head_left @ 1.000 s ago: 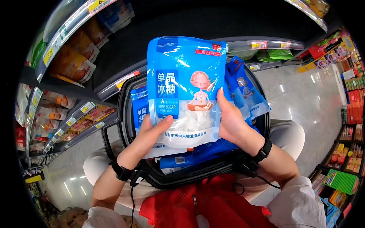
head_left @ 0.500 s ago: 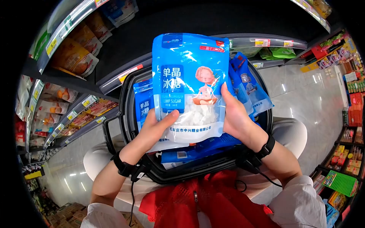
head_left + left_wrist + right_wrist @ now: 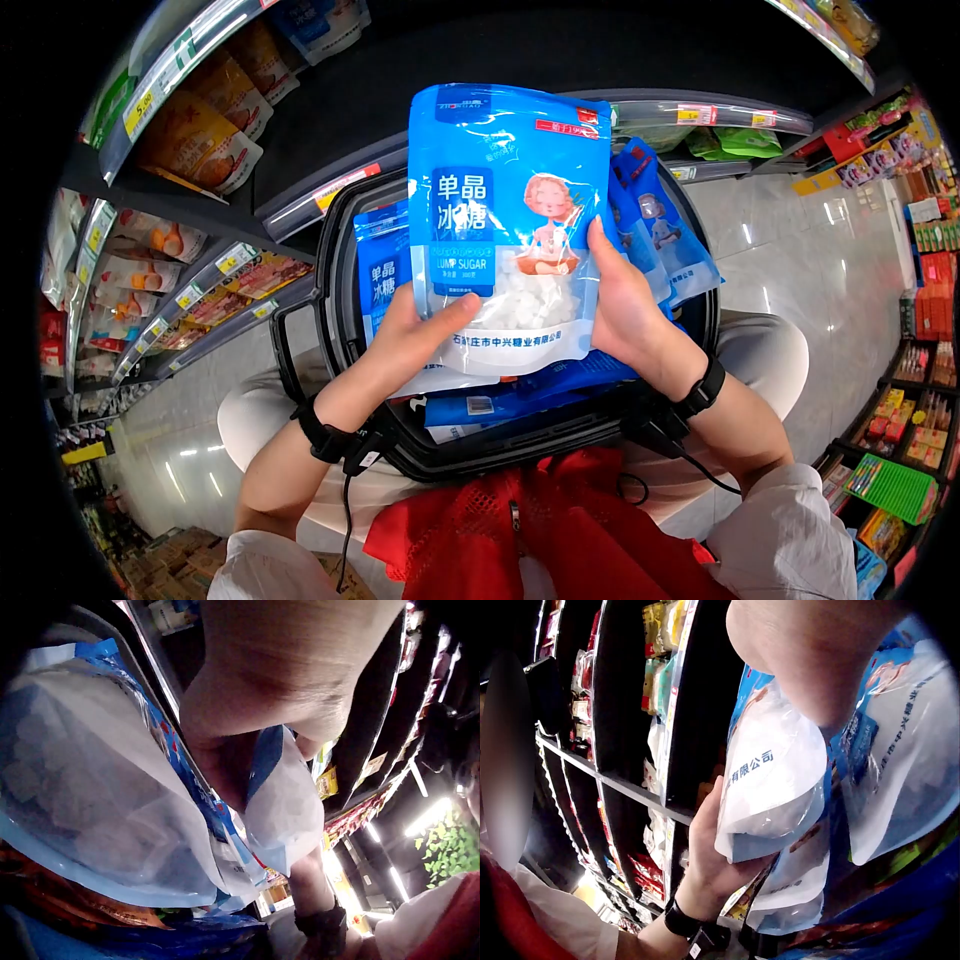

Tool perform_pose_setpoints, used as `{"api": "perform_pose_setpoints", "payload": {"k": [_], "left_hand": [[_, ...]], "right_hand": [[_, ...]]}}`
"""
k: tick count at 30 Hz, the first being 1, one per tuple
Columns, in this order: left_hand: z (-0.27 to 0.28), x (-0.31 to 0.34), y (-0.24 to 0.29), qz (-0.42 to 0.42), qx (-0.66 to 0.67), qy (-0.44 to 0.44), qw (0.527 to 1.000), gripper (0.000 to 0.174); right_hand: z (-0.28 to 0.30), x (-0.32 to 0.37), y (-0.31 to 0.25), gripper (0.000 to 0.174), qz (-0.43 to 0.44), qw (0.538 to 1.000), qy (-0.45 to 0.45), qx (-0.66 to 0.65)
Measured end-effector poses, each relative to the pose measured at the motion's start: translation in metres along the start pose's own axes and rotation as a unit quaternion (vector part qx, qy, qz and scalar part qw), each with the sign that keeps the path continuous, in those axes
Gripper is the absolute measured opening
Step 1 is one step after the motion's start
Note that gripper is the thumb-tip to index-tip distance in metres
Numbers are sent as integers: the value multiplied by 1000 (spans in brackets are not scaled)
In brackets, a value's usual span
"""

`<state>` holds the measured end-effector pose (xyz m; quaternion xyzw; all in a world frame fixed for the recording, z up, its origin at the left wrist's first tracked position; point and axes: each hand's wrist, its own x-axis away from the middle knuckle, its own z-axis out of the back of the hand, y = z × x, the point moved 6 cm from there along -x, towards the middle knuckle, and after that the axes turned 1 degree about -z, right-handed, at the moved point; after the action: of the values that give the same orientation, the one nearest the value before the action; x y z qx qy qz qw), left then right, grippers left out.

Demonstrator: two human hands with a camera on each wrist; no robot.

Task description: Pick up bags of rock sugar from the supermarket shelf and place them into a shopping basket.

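A blue and white bag of lump sugar (image 3: 515,235) is held up over a black basket (image 3: 335,300), its printed front facing the head camera. My left hand (image 3: 410,335) grips its lower left side, thumb across the front and fingers hidden behind. On the lower right side my right hand (image 3: 635,310) holds it, thumb along the edge. In the left wrist view the bag's white bottom (image 3: 285,817) shows under the hand. The right wrist view shows the bag's lower front (image 3: 772,772) between both hands. More blue sugar bags (image 3: 665,230) lie in the basket behind and below.
A dark shelf (image 3: 330,110) stands in front, with orange bags (image 3: 195,145) at its left and price tags along its edge. Lower shelves with packets (image 3: 140,275) are at the left. Shelves of colourful goods and a green tray (image 3: 893,482) line the right, beyond the tiled floor (image 3: 780,240).
Both hands keep hold of the sugar bag, which has shifted slightly right and up in the head view. The basket and shelves have also shifted a little right in the picture.
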<state>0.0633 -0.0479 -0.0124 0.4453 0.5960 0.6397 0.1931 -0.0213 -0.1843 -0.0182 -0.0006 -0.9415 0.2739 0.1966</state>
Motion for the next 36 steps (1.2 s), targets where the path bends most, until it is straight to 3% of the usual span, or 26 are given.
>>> {"api": "perform_pose_setpoints", "payload": {"k": [5, 20, 36], "left_hand": [[-4, 2, 5, -25, -52, -30, 998, 37], [-12, 5, 14, -110, -101, -93, 984, 38], [-12, 4, 12, -106, -120, -99, 982, 37]], "right_hand": [[-1, 3, -4, 48, 2, 998, 49, 34], [8, -2, 0, 47, 5, 998, 54, 35], [7, -1, -1, 48, 11, 998, 44, 40]]}}
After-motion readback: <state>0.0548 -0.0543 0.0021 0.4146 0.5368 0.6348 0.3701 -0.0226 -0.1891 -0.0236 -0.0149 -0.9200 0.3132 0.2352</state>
